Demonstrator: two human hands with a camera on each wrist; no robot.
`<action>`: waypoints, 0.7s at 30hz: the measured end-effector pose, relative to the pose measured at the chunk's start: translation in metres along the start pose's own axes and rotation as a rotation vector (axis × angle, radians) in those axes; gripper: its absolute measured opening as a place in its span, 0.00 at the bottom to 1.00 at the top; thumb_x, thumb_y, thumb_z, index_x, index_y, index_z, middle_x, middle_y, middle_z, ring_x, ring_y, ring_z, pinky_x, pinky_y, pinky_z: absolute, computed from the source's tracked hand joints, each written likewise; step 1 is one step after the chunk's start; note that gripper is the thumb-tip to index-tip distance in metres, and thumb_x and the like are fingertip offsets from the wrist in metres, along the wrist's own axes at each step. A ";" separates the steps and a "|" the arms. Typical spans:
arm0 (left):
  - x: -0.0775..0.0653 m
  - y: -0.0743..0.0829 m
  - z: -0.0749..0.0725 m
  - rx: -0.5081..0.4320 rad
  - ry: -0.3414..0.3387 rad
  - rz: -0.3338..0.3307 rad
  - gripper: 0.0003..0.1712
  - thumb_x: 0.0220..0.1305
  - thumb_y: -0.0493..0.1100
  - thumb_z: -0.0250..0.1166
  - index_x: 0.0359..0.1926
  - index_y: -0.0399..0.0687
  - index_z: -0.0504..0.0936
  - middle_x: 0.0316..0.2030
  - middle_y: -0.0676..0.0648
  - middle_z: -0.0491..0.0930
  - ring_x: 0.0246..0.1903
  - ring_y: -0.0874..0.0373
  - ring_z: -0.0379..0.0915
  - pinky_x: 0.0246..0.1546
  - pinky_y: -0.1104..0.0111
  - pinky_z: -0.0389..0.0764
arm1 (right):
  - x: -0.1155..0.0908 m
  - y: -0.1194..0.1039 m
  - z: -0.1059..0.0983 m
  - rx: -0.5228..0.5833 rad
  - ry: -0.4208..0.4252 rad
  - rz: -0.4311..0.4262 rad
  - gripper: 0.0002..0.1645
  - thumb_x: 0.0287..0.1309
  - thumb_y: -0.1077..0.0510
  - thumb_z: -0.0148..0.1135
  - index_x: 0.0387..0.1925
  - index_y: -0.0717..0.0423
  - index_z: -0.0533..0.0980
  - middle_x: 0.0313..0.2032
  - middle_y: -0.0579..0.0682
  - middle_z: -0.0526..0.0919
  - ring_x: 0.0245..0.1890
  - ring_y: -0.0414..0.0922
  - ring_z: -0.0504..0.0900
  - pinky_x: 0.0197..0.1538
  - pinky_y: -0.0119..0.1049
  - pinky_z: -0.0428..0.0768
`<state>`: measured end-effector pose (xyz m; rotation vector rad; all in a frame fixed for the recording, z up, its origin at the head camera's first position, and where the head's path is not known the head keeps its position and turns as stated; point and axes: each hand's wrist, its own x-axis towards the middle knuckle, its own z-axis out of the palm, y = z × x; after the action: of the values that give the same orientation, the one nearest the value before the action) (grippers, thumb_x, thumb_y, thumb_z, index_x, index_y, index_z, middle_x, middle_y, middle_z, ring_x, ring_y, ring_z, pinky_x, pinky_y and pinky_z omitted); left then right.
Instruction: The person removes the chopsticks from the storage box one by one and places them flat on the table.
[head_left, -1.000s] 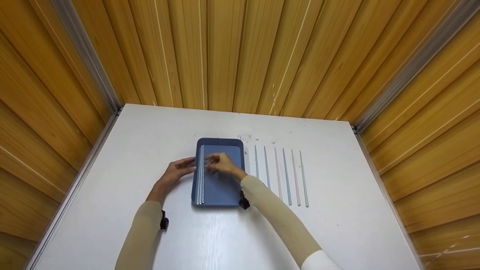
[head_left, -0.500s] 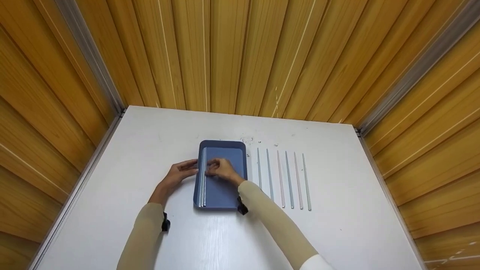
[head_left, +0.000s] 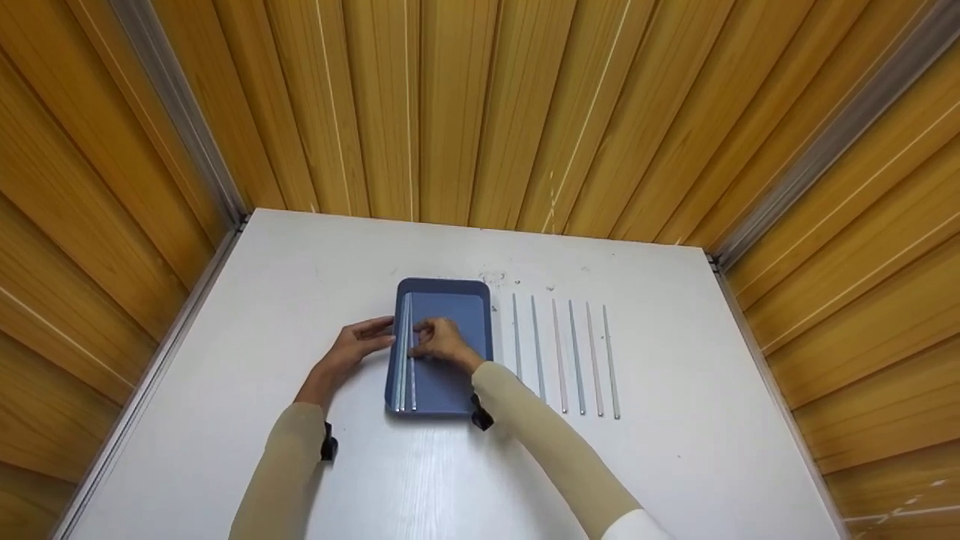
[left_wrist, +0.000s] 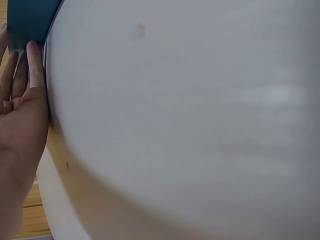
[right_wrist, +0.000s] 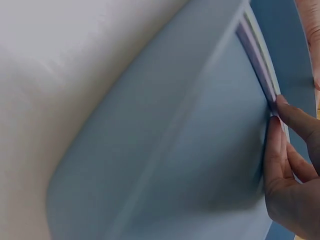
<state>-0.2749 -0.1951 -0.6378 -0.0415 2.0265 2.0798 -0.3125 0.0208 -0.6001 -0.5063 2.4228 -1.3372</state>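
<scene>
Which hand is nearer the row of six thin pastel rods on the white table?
Right. The right hand is inside the blue rectangular tray beside the six thin pastel rods; the left hand is outside the tray's opposite wall, the tray in between.

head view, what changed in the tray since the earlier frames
The near end of the rightmost stick in the tray has swung right, opening a gap; the right hand pinches that stick. The left hand, tray and six sticks on the table stayed put.
</scene>
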 end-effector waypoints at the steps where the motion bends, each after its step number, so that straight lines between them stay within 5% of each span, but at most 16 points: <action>1: 0.000 0.000 0.000 -0.006 -0.001 0.003 0.34 0.65 0.38 0.71 0.70 0.39 0.73 0.69 0.37 0.73 0.72 0.45 0.68 0.67 0.67 0.76 | 0.000 0.000 0.000 0.003 0.002 0.008 0.30 0.45 0.69 0.79 0.52 0.74 0.79 0.36 0.63 0.86 0.26 0.34 0.75 0.31 0.22 0.77; 21: 0.002 -0.003 -0.002 -0.007 -0.005 0.019 0.35 0.65 0.38 0.72 0.71 0.38 0.72 0.69 0.36 0.74 0.70 0.45 0.70 0.61 0.75 0.78 | -0.008 -0.010 0.006 -0.186 0.053 0.013 0.30 0.43 0.68 0.77 0.52 0.71 0.81 0.30 0.56 0.86 0.22 0.34 0.72 0.27 0.22 0.69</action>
<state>-0.2761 -0.1969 -0.6413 -0.0177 2.0248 2.0961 -0.3012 0.0154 -0.5934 -0.5063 2.6037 -1.1398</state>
